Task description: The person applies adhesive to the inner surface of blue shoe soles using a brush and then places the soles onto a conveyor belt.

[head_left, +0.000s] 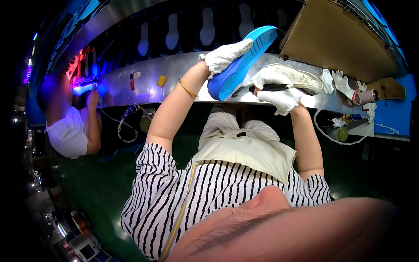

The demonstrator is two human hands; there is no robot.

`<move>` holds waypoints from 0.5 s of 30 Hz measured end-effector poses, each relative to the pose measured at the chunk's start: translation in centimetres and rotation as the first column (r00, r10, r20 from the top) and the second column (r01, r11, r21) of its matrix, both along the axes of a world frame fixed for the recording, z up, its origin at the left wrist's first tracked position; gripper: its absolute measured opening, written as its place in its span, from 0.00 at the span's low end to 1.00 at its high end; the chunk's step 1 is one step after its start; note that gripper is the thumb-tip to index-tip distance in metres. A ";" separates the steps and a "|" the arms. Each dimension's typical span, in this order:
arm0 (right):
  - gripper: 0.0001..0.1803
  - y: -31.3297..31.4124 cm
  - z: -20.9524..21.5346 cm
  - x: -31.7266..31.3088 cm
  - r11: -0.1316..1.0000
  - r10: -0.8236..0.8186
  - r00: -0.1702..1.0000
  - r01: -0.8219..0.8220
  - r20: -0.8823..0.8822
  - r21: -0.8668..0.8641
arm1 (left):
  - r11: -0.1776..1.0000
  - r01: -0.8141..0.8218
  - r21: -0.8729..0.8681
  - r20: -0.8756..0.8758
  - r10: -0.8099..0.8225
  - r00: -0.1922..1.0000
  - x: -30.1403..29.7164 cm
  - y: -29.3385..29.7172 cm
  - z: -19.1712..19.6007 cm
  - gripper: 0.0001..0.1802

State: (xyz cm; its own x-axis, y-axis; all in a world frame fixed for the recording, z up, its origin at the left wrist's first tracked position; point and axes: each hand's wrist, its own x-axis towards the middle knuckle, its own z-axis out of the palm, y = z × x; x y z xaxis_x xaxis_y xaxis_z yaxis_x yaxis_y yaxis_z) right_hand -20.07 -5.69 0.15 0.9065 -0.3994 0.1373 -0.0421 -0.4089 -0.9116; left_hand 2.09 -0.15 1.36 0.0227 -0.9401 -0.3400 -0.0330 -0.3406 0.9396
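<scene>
My left hand (227,56), in a white knit glove, grips a blue shoe sole (244,65) by its left edge. The sole is tilted above the metal bench, its toe pointing to the far right. My right hand (279,94), also gloved in white, is closed around the dark handle of a brush (273,87). The brush's head end reaches left to the near part of the sole; whether it touches cannot be made out. Just beyond my right hand lies an oblong, off-white crusted thing (301,78), partly hidden by the glove.
Pale soles (207,27) lie in a row on the dark conveyor behind the metal bench (148,81). A yellow block (161,81) is left. A cardboard box (340,35) stands far right, near loose gloves (344,84) and a cup (369,96). A co-worker (72,122) sits left.
</scene>
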 end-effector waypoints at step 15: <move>0.12 -1.4 1.2 -1.8 0.936 -0.242 0.937 0.156 0.254 0.317 | 0.849 -0.451 -0.275 -0.700 0.145 0.700 2.5 3.0 1.4 0.49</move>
State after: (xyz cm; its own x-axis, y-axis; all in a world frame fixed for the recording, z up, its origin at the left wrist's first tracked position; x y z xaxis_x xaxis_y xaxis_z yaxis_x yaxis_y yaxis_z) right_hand -21.90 -7.13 1.34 0.7438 -0.6280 0.2289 0.1829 -0.1382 -0.9734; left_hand 4.60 2.82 2.80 0.2516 -0.9677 0.0180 0.6512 0.1830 0.7365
